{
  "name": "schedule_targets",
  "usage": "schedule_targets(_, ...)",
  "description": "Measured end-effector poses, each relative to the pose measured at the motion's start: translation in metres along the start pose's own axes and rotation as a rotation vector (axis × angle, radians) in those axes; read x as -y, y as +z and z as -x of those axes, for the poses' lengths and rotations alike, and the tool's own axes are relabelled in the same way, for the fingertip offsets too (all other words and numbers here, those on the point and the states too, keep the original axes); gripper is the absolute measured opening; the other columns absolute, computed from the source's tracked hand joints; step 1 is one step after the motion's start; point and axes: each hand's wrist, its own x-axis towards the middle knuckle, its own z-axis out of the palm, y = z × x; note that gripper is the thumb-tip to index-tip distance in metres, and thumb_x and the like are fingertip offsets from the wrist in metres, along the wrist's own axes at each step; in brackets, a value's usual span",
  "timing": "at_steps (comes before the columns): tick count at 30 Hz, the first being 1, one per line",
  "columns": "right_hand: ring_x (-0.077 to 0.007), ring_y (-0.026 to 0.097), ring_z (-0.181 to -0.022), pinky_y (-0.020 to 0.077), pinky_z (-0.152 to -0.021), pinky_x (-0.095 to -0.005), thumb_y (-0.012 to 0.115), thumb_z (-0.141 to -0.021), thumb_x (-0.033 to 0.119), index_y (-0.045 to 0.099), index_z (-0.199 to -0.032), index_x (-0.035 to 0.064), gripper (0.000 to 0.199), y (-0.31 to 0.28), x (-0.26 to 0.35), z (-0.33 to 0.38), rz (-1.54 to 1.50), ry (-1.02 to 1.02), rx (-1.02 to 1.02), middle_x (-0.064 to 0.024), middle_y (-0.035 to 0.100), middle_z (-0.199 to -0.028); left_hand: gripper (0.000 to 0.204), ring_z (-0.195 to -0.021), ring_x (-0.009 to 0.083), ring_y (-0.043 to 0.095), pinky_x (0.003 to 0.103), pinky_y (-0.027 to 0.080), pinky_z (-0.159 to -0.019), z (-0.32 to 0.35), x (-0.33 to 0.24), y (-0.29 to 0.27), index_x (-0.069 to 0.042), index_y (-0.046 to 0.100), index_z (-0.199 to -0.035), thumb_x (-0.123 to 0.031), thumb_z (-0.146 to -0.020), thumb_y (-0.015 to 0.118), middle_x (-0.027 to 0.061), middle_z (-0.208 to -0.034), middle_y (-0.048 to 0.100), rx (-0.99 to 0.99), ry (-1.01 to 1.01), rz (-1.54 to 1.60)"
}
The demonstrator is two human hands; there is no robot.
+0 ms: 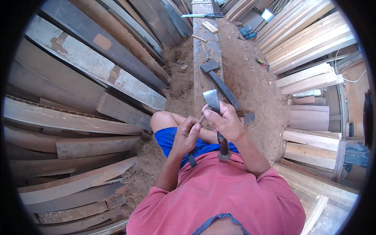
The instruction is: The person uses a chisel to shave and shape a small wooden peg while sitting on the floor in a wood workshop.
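My right hand grips a wide metal chisel by its shaft, blade pointing up and away, its dark handle pointing toward my chest. My left hand is closed on a thin pencil-like stick whose tip touches the chisel near my right thumb. I sit astride a long wooden beam in blue shorts and a red shirt. A hammer-like mallet with a dark head lies on the beam just past the chisel.
Stacked old planks fill the left side; pale new boards lean at the right. Sawdust covers the ground. A handsaw and a small wood block lie at the beam's far end. A blue power tool rests beyond.
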Motion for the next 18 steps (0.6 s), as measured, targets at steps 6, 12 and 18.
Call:
schedule_targets(6, -0.0007, 0.043, -0.054, 0.0342, -0.045, -0.0184, 0.060, -0.096, 0.024, 0.057, -0.104, 0.0077, 0.019, -0.014, -0.012, -0.015, 0.202, -0.183, 0.008, 0.0056, 0.050, -0.069, 0.036, -0.053, 0.0042, 0.034, 0.022, 0.028, -0.048, 0.001, -0.001, -0.009, -0.004, 0.055, -0.091, -0.032, -0.105, 0.036, -0.0045, -0.061, 0.041, 0.164, -0.174, 0.230)
schedule_targets(12, -0.0068, 0.051, -0.052, 0.0469, -0.048, -0.0230, 0.039, -0.101, 0.019, 0.047, -0.111, 0.0046, 0.019, 0.014, -0.017, -0.014, -0.389, -0.067, -0.262, -0.0043, 0.059, -0.078, 0.038, -0.052, 0.0051, 0.035, 0.023, 0.030, -0.048, -0.010, 0.010, -0.006, -0.007, 0.051, -0.087, -0.037, -0.105, 0.037, -0.0027, -0.061, 0.042, 0.031, -0.247, 0.526)
schedule_targets(18, -0.0053, 0.042, -0.048, 0.0446, -0.045, -0.0243, 0.043, -0.101, 0.019, 0.049, -0.108, 0.0069, 0.015, 0.063, -0.025, 0.012, -0.622, 0.330, 0.087, 0.0004, 0.050, -0.073, 0.034, -0.060, 0.0050, 0.044, 0.024, 0.038, -0.053, -0.034, -0.006, -0.010, -0.010, 0.050, -0.087, -0.038, -0.104, 0.039, -0.0035, -0.071, 0.047, -0.122, -0.275, 0.574)
